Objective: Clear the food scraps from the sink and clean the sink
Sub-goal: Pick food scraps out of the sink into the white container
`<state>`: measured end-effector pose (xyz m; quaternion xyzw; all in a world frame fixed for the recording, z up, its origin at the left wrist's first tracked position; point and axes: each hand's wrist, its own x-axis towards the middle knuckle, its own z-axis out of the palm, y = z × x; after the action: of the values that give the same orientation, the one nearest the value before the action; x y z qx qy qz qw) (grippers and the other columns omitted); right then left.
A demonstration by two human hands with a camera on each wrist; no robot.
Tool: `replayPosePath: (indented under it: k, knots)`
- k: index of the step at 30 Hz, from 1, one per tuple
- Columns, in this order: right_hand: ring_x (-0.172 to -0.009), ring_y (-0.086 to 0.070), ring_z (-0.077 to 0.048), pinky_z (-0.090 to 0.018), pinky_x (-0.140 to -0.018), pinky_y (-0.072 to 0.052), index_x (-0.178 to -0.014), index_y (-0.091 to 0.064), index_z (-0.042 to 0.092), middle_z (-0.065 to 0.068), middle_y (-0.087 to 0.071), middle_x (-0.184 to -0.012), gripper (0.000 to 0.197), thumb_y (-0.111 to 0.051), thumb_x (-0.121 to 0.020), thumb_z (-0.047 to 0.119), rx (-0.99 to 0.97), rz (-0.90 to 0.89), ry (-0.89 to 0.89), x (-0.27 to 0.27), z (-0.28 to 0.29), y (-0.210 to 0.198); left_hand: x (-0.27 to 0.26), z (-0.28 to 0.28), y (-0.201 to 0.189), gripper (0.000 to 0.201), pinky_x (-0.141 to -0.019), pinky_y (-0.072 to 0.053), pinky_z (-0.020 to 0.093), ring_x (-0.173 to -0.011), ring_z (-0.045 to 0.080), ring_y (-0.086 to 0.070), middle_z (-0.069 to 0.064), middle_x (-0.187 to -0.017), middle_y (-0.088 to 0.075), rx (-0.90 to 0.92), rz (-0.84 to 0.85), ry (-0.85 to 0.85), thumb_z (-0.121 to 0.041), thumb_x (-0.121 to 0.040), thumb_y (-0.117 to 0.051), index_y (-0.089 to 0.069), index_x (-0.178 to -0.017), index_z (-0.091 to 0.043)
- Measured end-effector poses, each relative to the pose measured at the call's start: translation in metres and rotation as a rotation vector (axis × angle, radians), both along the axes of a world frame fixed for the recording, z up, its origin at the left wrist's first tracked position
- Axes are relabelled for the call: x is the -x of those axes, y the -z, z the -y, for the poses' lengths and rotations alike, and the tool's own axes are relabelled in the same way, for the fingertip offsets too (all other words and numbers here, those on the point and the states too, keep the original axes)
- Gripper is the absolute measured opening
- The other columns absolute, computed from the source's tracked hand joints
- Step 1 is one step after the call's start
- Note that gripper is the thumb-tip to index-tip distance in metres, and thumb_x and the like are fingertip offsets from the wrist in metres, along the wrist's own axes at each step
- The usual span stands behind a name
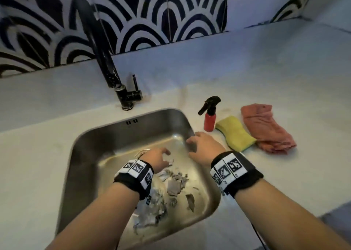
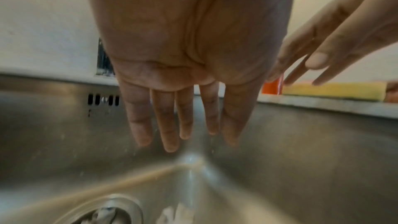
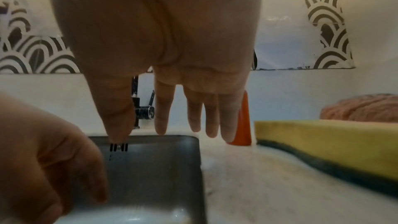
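Note:
A steel sink [image 1: 85, 154] holds several grey and white food scraps [image 1: 171, 189] strewn over its floor. My left hand [image 1: 159, 158] hovers inside the basin above the scraps, fingers straight and spread, holding nothing; the left wrist view shows its fingers [image 2: 170, 125] over the sink wall and the drain [image 2: 107, 210]. My right hand [image 1: 201, 147] is over the sink's right rim, fingers relaxed and empty, its fingers [image 3: 193, 113] hanging above the rim. A yellow sponge [image 1: 235, 133] lies just right of it, next to a red spray bottle [image 1: 209, 116].
A pink cloth [image 1: 266, 128] lies on the pale counter [image 1: 284, 78] right of the sponge. A black faucet [image 1: 106, 59] stands behind the sink. Patterned tiles back the counter. The counter's front edge drops off at the lower right.

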<state>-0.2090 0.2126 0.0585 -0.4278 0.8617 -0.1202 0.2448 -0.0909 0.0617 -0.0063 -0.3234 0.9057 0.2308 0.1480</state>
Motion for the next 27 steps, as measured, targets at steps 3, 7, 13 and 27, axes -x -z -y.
replayPosePath:
  k: [3, 7, 13, 27]
  knots:
    - [-0.135, -0.034, -0.024, -0.039, -0.110, -0.035, -0.140, -0.041, 0.028, -0.002, -0.028, -0.151, 0.052, -0.053, -0.089, 0.026, -0.072, 0.009, 0.042, -0.001, 0.017, 0.016, 0.008, 0.017, 0.034, 0.045, -0.097, -0.041, 0.029, -0.118, 0.022, -0.055, 0.001, -0.132, -0.055, -0.031, 0.076, 0.020, -0.027, -0.086, -0.062, -0.052, -0.130, -0.027]
    - [-0.135, -0.032, -0.022, -0.038, -0.108, -0.036, -0.138, -0.044, 0.024, -0.001, -0.031, -0.149, 0.050, -0.054, -0.089, 0.025, -0.064, -0.063, 0.081, -0.004, 0.025, 0.026, 0.017, 0.026, 0.081, 0.055, -0.104, -0.040, 0.033, -0.125, 0.026, -0.049, 0.008, -0.140, -0.046, -0.072, 0.147, 0.064, -0.028, -0.086, -0.063, -0.045, -0.138, -0.026]
    - [-0.129, -0.042, -0.018, -0.032, -0.105, -0.037, -0.126, -0.056, 0.021, 0.002, -0.042, -0.142, 0.039, -0.054, -0.087, 0.021, -0.005, -0.060, 0.140, -0.001, 0.028, 0.026, 0.016, 0.012, 0.132, 0.071, -0.107, -0.037, 0.040, -0.127, 0.034, -0.044, 0.014, -0.140, -0.036, -0.139, 0.266, 0.089, -0.052, -0.078, -0.062, -0.037, -0.140, -0.028]
    - [-0.128, -0.045, -0.019, -0.030, -0.105, -0.037, -0.123, -0.058, 0.017, 0.000, -0.040, -0.145, 0.035, -0.055, -0.089, 0.019, -0.001, -0.034, 0.162, -0.003, 0.016, 0.023, 0.020, -0.018, 0.150, 0.033, -0.097, -0.041, 0.031, -0.120, 0.028, -0.053, 0.016, -0.128, -0.057, -0.108, 0.247, 0.076, -0.024, -0.098, -0.041, -0.054, -0.122, -0.005]
